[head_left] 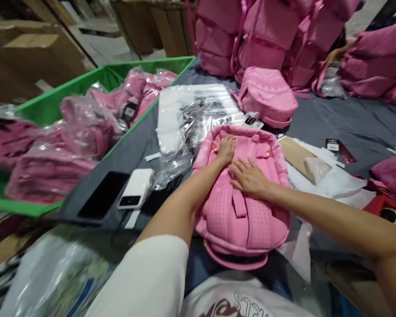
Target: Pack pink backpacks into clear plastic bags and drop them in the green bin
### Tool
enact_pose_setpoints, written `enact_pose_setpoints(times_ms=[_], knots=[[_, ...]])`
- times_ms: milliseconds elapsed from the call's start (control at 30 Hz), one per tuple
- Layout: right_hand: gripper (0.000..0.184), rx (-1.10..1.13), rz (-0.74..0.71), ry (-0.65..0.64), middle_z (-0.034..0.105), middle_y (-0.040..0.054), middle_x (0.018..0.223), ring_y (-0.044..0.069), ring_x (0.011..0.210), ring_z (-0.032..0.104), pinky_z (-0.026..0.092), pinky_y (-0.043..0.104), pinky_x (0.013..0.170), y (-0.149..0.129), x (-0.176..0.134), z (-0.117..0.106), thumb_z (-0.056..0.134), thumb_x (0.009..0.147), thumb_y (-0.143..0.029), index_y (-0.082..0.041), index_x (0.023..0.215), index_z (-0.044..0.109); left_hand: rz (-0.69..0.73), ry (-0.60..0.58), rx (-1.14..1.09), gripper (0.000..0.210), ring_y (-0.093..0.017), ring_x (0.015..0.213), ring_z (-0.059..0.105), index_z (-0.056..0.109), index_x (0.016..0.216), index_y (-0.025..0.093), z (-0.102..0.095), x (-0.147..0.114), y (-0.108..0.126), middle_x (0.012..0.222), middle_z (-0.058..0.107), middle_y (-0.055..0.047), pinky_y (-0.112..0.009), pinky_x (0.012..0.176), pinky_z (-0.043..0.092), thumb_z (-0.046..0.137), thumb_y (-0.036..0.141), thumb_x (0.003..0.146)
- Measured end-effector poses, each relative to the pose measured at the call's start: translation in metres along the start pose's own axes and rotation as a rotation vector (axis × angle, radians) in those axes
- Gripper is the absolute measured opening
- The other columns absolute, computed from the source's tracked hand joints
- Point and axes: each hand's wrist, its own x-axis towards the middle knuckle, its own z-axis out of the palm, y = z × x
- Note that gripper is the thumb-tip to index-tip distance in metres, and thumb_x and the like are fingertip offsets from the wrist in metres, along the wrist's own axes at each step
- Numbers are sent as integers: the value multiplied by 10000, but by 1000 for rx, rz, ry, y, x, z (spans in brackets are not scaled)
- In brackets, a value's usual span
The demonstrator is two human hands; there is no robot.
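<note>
A pink backpack [240,202] lies on the dark table right in front of me, its padded back and shoulder straps facing up. The loop handle [237,262] points toward my body. My left hand [226,149] rests on the upper part of the back panel, fingers slightly bent and apart, holding nothing. Flat on the middle of the panel is my right hand [249,177], its fingers spread. Clear plastic bags [198,116] lie in a stack just beyond the backpack on the left. A smaller-looking pink backpack [267,94] stands behind it.
At left, a green-edged bin [119,66] holds several plastic-wrapped pink bags. A black phone [104,193] and a white power bank [137,188] lie near the table's left edge. Pink backpacks [267,31] are stacked at the back. Paper scraps [326,176] and tags [333,144] lie at right.
</note>
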Motion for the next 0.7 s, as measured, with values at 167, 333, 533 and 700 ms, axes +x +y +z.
enact_pose_setpoints(times_ms=[167, 333, 533, 700], knots=[[446, 92, 84, 32, 578, 168, 1476, 311, 1384, 500, 270, 526, 1238, 4, 2, 35, 434, 1009, -285, -168, 1417, 571, 128, 2, -181, 378, -220, 1266, 571, 562, 1353, 197, -66, -84, -8, 1389, 611, -117, -388, 1074, 475, 399, 314, 1033], [379, 171, 130, 161, 683, 140, 1233, 301, 1178, 592, 327, 510, 1214, 14, 1, 47, 354, 1013, -249, -188, 1264, 632, -94, 191, -273, 340, -185, 781, 589, 636, 809, 217, -101, -246, -13, 784, 641, -23, -322, 802, 491, 519, 498, 960], [472, 219, 130, 243, 632, 163, 1319, 305, 1237, 565, 470, 484, 1071, 11, -3, 38, 326, 1040, -261, -199, 1467, 517, -671, -121, -944, 596, -142, 639, 523, 636, 802, 175, -40, -318, 9, 702, 617, 1, -263, 612, 398, 745, 748, 683], [480, 79, -141, 138, 524, 151, 1537, 292, 1347, 533, 415, 481, 1097, 10, -3, 33, 392, 1026, -189, -240, 1467, 575, -726, -62, -1155, 575, -135, 634, 545, 641, 758, 168, -17, -340, 24, 668, 635, -8, -264, 648, 436, 844, 690, 624]])
